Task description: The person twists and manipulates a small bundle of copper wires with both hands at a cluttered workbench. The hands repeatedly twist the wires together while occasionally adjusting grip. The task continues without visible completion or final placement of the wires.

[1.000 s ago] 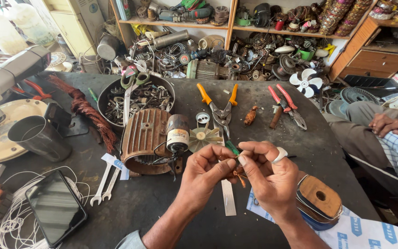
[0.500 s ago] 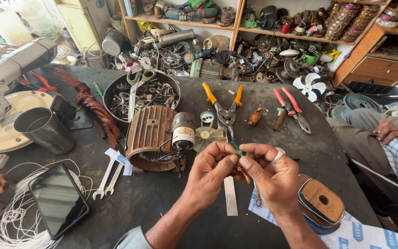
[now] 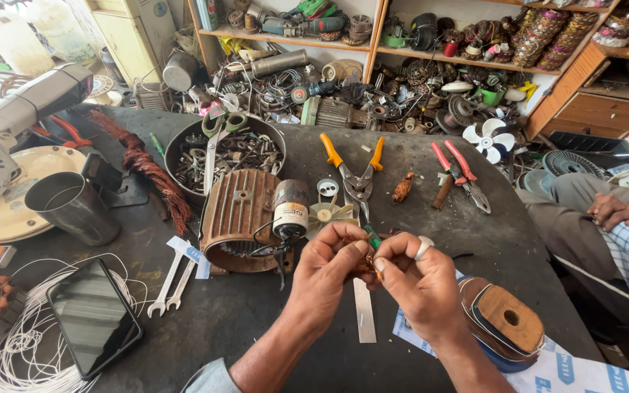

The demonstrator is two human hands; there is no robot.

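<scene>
Both hands pinch one small green part [image 3: 372, 236] at frame centre; left hand [image 3: 325, 266] and right hand [image 3: 420, 280] meet fingertip to fingertip above the table [image 3: 256, 320]; likely risk: it slips out, lost among clutter near the stator [image 3: 238, 218].

Head-worn view, steeply down, close over workbench [image 3: 256, 320]

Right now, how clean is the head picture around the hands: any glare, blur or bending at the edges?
Head view: even daylight, hands sharp, left hand and right hand pinching a small green-tipped part; soft shadow beneath them on the dark table; the phone screen shows pale glare; wide-lens bending curves the shelves and table rim; bright wash at the top left corner.
</scene>
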